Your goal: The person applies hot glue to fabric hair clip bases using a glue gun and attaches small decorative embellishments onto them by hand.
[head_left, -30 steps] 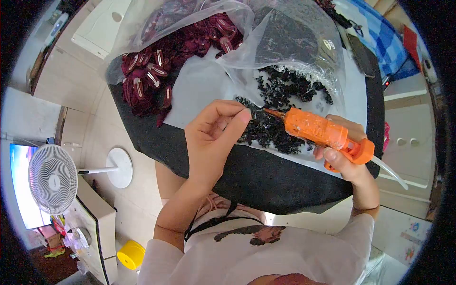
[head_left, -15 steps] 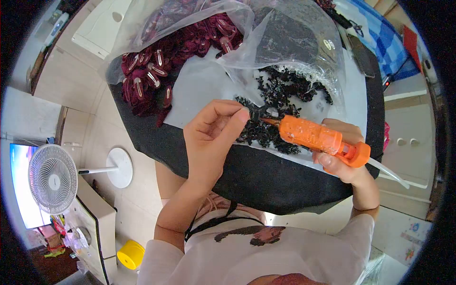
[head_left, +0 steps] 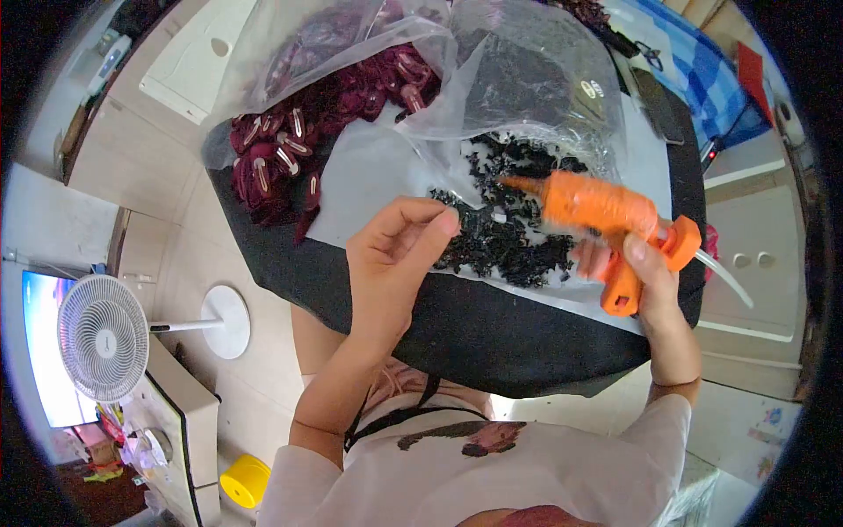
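My right hand [head_left: 645, 272] is wrapped round the handle of an orange glue gun [head_left: 597, 206], which is partly blurred. Its brown nozzle points left over the black pieces, and a white glue stick [head_left: 727, 279] sticks out of the back. Thumb and forefinger of my left hand [head_left: 395, 250] are pinched together just left of the nozzle; whatever lies between them is too small to name. Small black pieces [head_left: 518, 250] are spread on a white sheet [head_left: 356, 171] behind and beside my hands.
Dark red pieces with metal clips [head_left: 272, 158] lie at the back left of the black-covered table [head_left: 492, 338], partly under clear plastic bags [head_left: 544, 79]. A dark phone-like slab [head_left: 659, 105] lies back right. Left of the table stand a fan [head_left: 104, 338] and a yellow stool [head_left: 246, 480].
The glue gun has lifted away from my left fingertips, up and to the right, and its handle now shows. My left hand keeps its pinch. The whole view has shifted slightly.
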Action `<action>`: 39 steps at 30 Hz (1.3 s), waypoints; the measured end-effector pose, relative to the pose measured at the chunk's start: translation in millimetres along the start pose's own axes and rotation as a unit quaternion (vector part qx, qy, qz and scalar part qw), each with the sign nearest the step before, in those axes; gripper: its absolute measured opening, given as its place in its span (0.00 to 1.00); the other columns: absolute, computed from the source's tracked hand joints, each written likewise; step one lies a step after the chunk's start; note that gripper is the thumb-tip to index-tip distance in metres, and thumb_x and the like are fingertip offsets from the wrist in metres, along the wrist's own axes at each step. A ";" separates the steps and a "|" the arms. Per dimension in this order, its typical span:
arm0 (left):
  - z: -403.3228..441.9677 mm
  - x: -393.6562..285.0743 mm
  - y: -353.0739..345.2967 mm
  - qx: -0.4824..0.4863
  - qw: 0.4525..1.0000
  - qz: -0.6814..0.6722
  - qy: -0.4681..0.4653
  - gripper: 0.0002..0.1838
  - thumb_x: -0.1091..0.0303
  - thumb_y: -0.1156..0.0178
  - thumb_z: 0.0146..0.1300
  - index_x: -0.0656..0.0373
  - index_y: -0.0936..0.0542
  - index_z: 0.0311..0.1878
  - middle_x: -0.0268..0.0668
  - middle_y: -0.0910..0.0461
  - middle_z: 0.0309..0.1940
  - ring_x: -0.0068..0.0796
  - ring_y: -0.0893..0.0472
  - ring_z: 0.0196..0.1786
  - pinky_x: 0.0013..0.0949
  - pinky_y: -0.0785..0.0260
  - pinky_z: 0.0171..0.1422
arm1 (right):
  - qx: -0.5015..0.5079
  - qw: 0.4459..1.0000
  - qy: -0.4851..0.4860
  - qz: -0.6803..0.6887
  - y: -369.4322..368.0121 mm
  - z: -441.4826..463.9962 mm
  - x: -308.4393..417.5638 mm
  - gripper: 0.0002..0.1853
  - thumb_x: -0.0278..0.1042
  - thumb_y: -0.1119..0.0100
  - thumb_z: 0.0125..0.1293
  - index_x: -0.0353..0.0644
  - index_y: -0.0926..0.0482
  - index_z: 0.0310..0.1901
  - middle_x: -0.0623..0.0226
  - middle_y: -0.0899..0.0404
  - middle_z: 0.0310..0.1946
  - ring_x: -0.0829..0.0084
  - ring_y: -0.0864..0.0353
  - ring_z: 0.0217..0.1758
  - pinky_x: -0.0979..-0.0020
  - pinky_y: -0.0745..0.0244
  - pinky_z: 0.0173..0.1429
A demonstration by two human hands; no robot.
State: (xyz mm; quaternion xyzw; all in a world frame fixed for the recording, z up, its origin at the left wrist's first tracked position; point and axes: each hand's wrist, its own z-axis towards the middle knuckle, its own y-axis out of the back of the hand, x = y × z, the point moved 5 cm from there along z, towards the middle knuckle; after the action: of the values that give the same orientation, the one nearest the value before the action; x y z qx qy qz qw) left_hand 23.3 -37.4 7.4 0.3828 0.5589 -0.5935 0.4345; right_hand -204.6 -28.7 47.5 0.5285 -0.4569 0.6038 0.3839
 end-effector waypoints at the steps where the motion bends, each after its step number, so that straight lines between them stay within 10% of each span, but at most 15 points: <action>1: -1.1 0.4 -1.8 0.007 1.000 0.000 0.002 0.05 0.75 0.40 0.60 0.65 0.21 0.38 0.31 0.22 0.33 0.14 0.25 0.37 0.18 0.34 0.44 | -0.013 0.999 0.028 -0.035 1.2 2.4 3.5 0.18 0.45 0.46 0.63 0.34 0.24 0.35 0.64 0.23 0.25 0.70 0.23 0.32 0.67 0.27 0.42; 16: -43.4 29.9 -71.4 0.269 0.895 -0.270 0.231 0.13 0.60 0.45 0.64 0.60 0.26 0.43 0.32 0.28 0.29 0.27 0.27 0.33 0.32 0.34 0.40 | 0.129 0.956 0.153 -0.213 -14.0 9.0 6.0 0.16 0.34 0.31 0.52 0.35 0.22 0.39 0.56 0.24 0.42 0.63 0.27 0.49 0.66 0.32 0.52; 29: -58.5 36.0 -80.0 0.339 0.763 -0.429 0.345 0.10 0.61 0.42 0.62 0.57 0.29 0.38 0.33 0.28 0.34 0.27 0.26 0.39 0.28 0.32 0.45 | 0.172 0.921 0.225 -0.269 -21.4 5.4 15.4 0.17 0.34 0.29 0.49 0.34 0.23 0.38 0.55 0.25 0.42 0.62 0.27 0.44 0.65 0.32 0.49; 32: -59.4 36.3 -74.1 0.317 0.772 -0.409 0.370 0.11 0.62 0.46 0.65 0.60 0.27 0.41 0.36 0.26 0.35 0.28 0.24 0.38 0.29 0.31 0.44 | 0.183 0.905 0.260 -0.282 -21.6 6.8 14.2 0.16 0.33 0.29 0.49 0.36 0.23 0.37 0.56 0.25 0.41 0.61 0.27 0.44 0.65 0.32 0.49; 35: -44.0 20.2 -47.3 0.241 0.898 -0.219 0.297 0.13 0.62 0.49 0.67 0.63 0.26 0.43 0.37 0.24 0.34 0.27 0.23 0.37 0.28 0.30 0.44 | 0.134 0.929 0.211 -0.272 -18.4 4.9 15.0 0.13 0.32 0.31 0.50 0.37 0.23 0.34 0.57 0.25 0.39 0.63 0.26 0.44 0.67 0.32 0.49; 39: -13.3 -19.6 41.5 -0.027 0.966 0.250 -0.062 0.07 0.73 0.44 0.62 0.64 0.22 0.42 0.36 0.20 0.33 0.22 0.22 0.33 0.26 0.31 0.40 | 0.050 0.979 0.112 -0.161 -10.9 1.4 9.7 0.11 0.30 0.32 0.52 0.37 0.24 0.35 0.61 0.26 0.39 0.69 0.24 0.42 0.70 0.30 0.47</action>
State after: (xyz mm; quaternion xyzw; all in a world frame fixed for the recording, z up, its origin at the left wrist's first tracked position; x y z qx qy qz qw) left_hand 68.4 -22.3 11.0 0.4609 0.4333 -0.4731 0.6132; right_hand -195.3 -27.1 58.7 0.5424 -0.2891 0.6114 0.4985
